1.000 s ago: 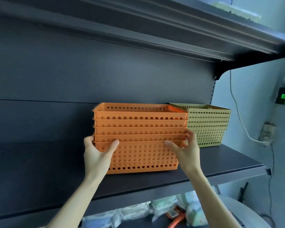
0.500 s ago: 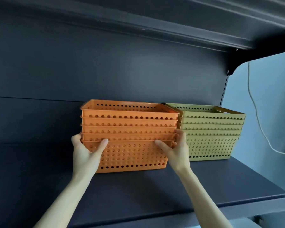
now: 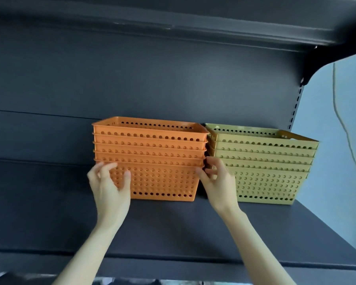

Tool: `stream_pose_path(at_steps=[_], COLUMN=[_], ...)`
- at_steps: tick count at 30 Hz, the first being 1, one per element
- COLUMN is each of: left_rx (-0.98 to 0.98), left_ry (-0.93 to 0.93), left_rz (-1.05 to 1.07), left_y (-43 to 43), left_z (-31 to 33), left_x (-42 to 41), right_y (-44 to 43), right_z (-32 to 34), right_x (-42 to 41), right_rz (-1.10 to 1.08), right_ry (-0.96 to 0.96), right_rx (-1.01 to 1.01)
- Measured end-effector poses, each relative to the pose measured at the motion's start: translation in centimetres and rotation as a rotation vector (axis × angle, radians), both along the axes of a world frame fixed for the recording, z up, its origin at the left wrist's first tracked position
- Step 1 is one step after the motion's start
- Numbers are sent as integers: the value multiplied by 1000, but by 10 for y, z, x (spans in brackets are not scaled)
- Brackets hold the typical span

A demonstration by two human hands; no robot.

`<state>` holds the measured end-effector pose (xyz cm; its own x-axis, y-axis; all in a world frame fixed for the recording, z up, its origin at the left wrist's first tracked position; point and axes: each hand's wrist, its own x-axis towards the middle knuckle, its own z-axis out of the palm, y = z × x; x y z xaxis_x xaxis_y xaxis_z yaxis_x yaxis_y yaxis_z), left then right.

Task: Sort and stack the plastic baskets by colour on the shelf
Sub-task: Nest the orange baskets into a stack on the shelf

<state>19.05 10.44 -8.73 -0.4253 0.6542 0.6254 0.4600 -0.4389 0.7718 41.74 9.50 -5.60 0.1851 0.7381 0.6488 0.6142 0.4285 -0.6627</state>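
Squaring up the orange stack on the shelf

The left hand (image 3: 109,188) is at the left front corner of the orange stack (image 3: 152,161) (5 baskets nested, standing on the dark shelf (image 3: 173,227)). Its fingers are loosely curled and blurred, so I cannot tell whether it grasps or merely touches. The right hand (image 3: 218,184) is at the right front corner, beside the yellow-green stack (image 3: 265,171), its hold equally unclear. Best to press both corners evenly and slide rather than lift, sparing the neighbour a knock
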Motion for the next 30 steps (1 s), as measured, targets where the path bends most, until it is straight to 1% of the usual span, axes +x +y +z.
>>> stream_pose_path(at_steps=[4, 6, 8, 10, 14, 18, 24, 30], left_rx=[173, 264, 345, 401, 394, 452, 498, 551], left_ry=[256, 375, 496, 590, 715, 710, 698, 655], left_rz=[5, 36, 91, 138, 234, 330, 397, 388], left_y=[2, 9, 20, 37, 64, 74, 88, 100], left_z=[13, 31, 46, 61, 71, 66, 64, 62], left_x=[41, 63, 77, 87, 102, 108, 115, 115], right_y=[2, 9, 17, 28, 50, 62, 71, 75], right_z=[18, 27, 34, 40, 51, 46, 43, 42], right_x=[30, 48, 61, 68, 72, 72, 72, 72], right_rz=[-172, -265, -321, -326, -311, -410, -366, -367], right_ry=[-180, -272, -366, -424, -447, -461, -385, -365], right_rx=[260, 344, 359, 344, 345, 468, 556, 609])
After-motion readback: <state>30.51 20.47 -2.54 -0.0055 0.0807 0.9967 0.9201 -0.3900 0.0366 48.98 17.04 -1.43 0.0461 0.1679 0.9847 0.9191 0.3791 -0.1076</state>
